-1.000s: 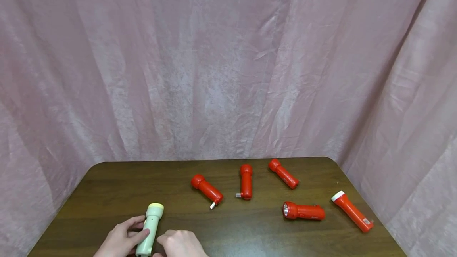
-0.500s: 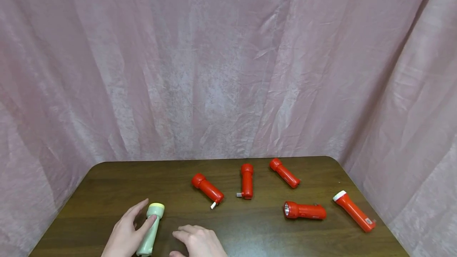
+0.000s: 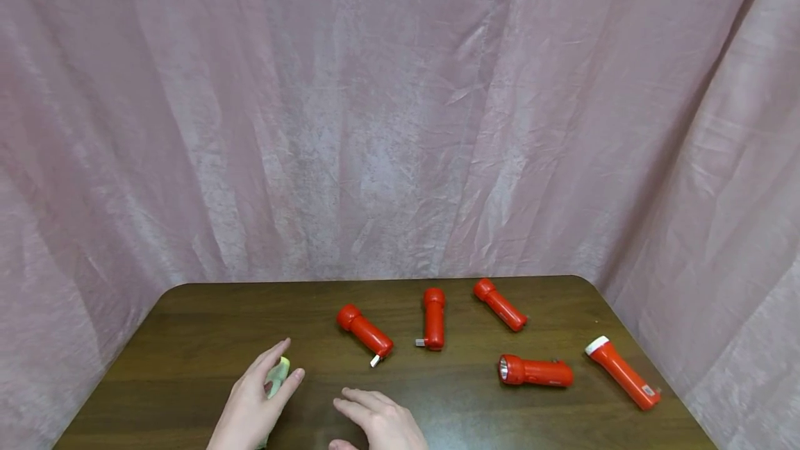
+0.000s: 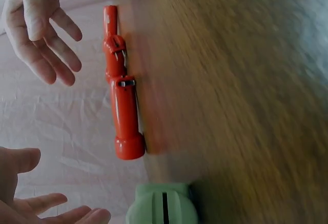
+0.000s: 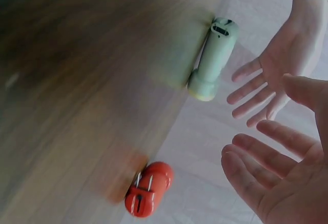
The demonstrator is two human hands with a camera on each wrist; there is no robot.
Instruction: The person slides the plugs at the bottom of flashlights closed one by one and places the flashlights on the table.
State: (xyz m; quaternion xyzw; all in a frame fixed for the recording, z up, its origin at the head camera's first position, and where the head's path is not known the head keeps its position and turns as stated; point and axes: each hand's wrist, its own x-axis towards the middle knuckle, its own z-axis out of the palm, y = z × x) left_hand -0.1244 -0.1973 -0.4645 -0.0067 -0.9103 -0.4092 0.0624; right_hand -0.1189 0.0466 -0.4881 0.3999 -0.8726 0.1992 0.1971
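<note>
**A:** Where are the hands right now?

**B:** Both sit low at the near edge of the dark wooden surface (image 3: 187, 339). The left hand (image 3: 253, 405) has its fingers spread and straight, holding nothing. The right hand (image 3: 382, 422) is beside it, fingers also stretched out and relaxed, palm down, gripping nothing.

**A:** And the pale green flashlight?

**B:** The pale green flashlight (image 3: 277, 373) lies on the surface, mostly hidden behind the left hand in the head view; only its yellowish head end peeks out by the fingertips. In the right wrist view it shows whole (image 5: 214, 57), lying flat, with the left hand's open palm (image 5: 271, 75) just beside it and not touching.

**A:** Does the right hand touch it?

**B:** No, it is apart from it, with bare wood between them.

**A:** What else is on the surface?

**B:** Five red flashlights, further back and to the right. One (image 3: 365, 329) lies at a slant nearest the hands, one (image 3: 434, 318) points almost straight away, another (image 3: 500, 305) slants near the far edge. A fourth (image 3: 535, 371) lies sideways with its lens facing left, and the white-capped one (image 3: 622, 372) lies near the right edge. A pink curtain (image 3: 400, 110) hangs behind everything.
</note>
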